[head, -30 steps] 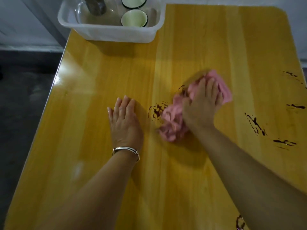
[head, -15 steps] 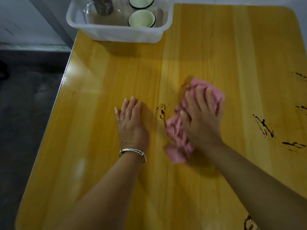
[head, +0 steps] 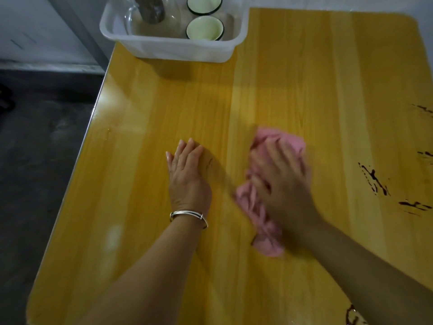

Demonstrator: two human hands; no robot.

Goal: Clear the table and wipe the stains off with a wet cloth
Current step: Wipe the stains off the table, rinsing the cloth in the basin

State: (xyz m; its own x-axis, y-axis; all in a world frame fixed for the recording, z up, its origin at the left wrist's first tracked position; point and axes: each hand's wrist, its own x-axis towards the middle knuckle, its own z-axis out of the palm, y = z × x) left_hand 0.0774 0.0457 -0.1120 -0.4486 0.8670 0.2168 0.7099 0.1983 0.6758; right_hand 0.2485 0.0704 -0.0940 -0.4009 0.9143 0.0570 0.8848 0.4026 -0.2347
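Observation:
A crumpled pink cloth lies on the yellow wooden table near its middle. My right hand presses down on the cloth with spread fingers; the hand is blurred. To its left, my left hand rests flat on the bare wood, a silver bracelet at the wrist. Dark red stains mark the table to the right of the cloth, more stains run along the right edge, and one stain shows at the bottom right by my forearm.
A white plastic tub stands at the table's far left corner, holding two green-lined cups, a dark metal vessel and clear glassware. The table's left edge drops to a dark floor.
The dark stain between my two hands has been wiped away. My right hand has rubbed the cloth over that spot and drawn it towards me. My left hand stayed flat on the table.

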